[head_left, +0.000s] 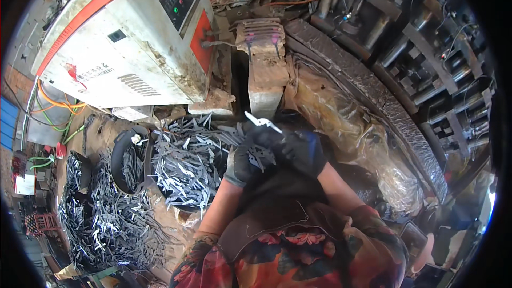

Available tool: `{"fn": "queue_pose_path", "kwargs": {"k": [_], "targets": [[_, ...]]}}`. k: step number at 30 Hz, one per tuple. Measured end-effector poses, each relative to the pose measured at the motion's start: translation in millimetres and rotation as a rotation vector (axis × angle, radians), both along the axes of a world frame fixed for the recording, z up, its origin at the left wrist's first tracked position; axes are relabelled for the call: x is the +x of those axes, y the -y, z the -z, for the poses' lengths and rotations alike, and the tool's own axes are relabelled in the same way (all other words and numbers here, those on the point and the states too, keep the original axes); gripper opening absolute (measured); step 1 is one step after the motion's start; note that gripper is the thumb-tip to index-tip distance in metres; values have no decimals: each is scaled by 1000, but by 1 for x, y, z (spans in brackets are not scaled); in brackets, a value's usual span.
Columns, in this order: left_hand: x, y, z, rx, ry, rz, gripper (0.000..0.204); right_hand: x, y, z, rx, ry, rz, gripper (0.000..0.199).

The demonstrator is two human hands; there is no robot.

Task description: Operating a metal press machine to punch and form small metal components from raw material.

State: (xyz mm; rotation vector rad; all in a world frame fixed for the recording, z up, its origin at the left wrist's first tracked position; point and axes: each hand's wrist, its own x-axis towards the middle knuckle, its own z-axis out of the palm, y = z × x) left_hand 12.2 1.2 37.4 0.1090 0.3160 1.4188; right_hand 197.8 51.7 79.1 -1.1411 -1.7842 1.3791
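Dark work gloves cover both of my hands in the middle of the view. My left hand [241,164] is closed around a bunch of thin grey metal strips [261,157]. Between the fingertips of my right hand [305,152] is the end of one bright, bent metal strip [263,122], which sticks out up and to the left. Just left of my left hand stands a round pan [150,160] heaped with similar metal strips [186,165]. Ahead of my hands is a brick block [265,77] topped by a coil-like part with two purplish glowing spots.
A white and red machine cabinet [133,42] with a lit display stands at the far left. More strips are piled on the floor around a black curved container [118,160]. Plastic-wrapped material [346,112] and metal machinery with rods [426,69] line the right.
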Motion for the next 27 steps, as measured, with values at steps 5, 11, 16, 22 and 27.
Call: {"fn": "queue_pose_path", "kwargs": {"k": [5,11,16,22,27], "targets": [[-9,8,47,-238,184,65,14,-16,-19,-10,-569,-642,318,14],[-3,7,33,-224,99,84,14,-23,-63,38,-560,-530,351,23],[-16,12,62,-159,231,79,9,-33,-63,51,-681,-525,166,27],[-15,11,35,-22,134,155,11,-52,-93,31,-513,-547,187,28],[-18,13,43,-128,158,163,12,-83,-128,18,-521,-570,265,28]]}}
